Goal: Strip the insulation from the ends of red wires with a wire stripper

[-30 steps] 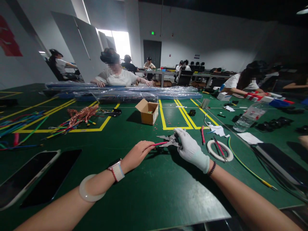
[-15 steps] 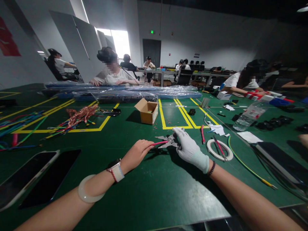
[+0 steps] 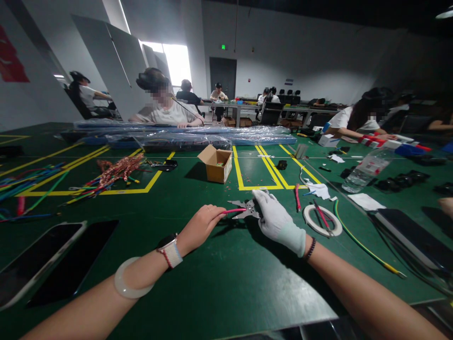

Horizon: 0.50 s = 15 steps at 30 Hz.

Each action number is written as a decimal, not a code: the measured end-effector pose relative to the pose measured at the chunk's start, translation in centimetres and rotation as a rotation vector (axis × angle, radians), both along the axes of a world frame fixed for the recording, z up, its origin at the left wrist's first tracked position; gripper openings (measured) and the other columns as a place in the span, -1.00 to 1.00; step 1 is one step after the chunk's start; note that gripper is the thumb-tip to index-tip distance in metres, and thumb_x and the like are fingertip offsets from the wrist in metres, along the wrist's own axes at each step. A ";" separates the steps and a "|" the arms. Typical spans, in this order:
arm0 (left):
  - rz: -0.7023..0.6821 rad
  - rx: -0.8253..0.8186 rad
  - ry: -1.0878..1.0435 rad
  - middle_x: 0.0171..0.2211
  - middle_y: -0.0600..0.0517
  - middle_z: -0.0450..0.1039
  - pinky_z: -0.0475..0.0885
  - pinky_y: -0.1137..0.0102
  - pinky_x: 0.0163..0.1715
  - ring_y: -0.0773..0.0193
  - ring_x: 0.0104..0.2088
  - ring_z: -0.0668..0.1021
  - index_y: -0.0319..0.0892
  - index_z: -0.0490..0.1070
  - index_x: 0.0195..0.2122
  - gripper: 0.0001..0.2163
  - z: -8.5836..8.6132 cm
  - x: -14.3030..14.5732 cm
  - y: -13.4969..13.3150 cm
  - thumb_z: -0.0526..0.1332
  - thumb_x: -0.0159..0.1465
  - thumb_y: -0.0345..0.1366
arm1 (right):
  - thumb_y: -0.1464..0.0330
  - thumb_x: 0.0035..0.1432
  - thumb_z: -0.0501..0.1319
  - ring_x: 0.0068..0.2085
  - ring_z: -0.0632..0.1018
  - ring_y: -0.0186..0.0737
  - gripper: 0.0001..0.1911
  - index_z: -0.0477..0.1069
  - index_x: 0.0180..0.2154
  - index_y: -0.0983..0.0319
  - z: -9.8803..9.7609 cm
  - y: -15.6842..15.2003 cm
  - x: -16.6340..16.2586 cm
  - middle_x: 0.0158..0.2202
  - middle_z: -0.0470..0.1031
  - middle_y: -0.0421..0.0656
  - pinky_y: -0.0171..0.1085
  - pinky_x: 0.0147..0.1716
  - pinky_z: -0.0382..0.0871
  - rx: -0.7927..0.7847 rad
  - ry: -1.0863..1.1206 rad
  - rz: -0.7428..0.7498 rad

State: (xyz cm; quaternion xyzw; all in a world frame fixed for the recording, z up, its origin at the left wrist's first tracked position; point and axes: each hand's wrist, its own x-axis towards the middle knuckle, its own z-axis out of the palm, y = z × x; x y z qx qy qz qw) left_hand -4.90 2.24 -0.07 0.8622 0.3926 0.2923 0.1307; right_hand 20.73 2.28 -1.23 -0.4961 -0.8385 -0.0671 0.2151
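Observation:
My bare left hand pinches a red wire that points to the right, above the green table. The wire's far end sits between the jaws of metal wire strippers. My right hand, in a white glove, is wrapped round the strippers, whose handles are hidden in the palm. The jaws point left toward my left hand and stand apart at their tips. Right of the glove lie a short red wire piece and a ring of white tape with a red-handled tool across it.
An open cardboard box stands beyond my hands. Copper braid and coloured wires lie at left, near two phones. A green-yellow wire and a plastic bottle are at right. Plastic-wrapped lengths lie before a person opposite.
My gloved right hand and the strippers have shifted very slightly left; the wire stays between the jaws. The person opposite has leaned a little to the left and moved their hands.

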 end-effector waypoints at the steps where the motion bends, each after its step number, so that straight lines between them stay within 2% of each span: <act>1: -0.002 0.007 0.006 -0.22 -0.05 0.53 0.42 0.28 -0.15 0.19 -0.19 0.51 -0.19 0.45 -0.12 -0.71 0.0 0.0 0.0 -0.05 0.41 -0.26 | 0.51 0.02 0.08 0.16 0.29 0.03 -0.36 0.11 0.19 0.44 0.1 0.0 0.0 0.15 0.27 0.16 0.01 0.18 0.13 0.005 -0.016 -0.004; 5: -0.017 0.032 0.038 -0.25 -0.05 0.53 0.42 0.28 -0.19 0.19 -0.24 0.51 -0.21 0.46 -0.14 -0.70 0.0 0.1 0.0 -0.05 0.41 -0.27 | 0.48 0.07 0.10 0.02 0.38 0.00 -0.51 0.24 0.08 0.40 0.6 -0.2 -0.2 0.02 0.37 0.11 -0.05 0.08 0.20 -0.020 -0.077 -0.066; 9: -0.007 0.007 0.003 -0.22 -0.07 0.53 0.43 0.28 -0.18 0.18 -0.21 0.52 -0.23 0.46 -0.14 -0.70 0.0 0.2 0.0 -0.06 0.41 -0.27 | 0.44 0.11 0.11 -0.10 0.39 -0.03 -0.61 0.30 0.01 0.35 1.2 -0.4 -0.4 -0.08 0.41 0.06 -0.13 -0.06 0.23 -0.041 -0.100 -0.114; 12: 0.000 -0.017 -0.016 -0.23 -0.05 0.53 0.45 0.29 -0.20 0.19 -0.23 0.53 -0.20 0.45 -0.15 -0.72 0.1 0.2 0.0 -0.04 0.40 -0.27 | 0.42 0.13 0.10 -0.19 0.37 -0.04 -0.66 0.33 -0.03 0.33 1.6 -0.6 -0.6 -0.15 0.43 0.03 -0.14 -0.14 0.21 -0.029 -0.122 -0.138; 15: 0.000 -0.024 -0.031 -0.22 -0.05 0.53 0.46 0.28 -0.18 0.19 -0.21 0.53 -0.19 0.45 -0.13 -0.73 0.0 0.2 -0.1 -0.03 0.40 -0.26 | 0.41 0.14 0.09 -0.20 0.35 -0.02 -0.67 0.35 -0.04 0.35 1.8 -0.7 -0.7 -0.15 0.43 0.05 -0.13 -0.14 0.18 -0.002 -0.140 -0.153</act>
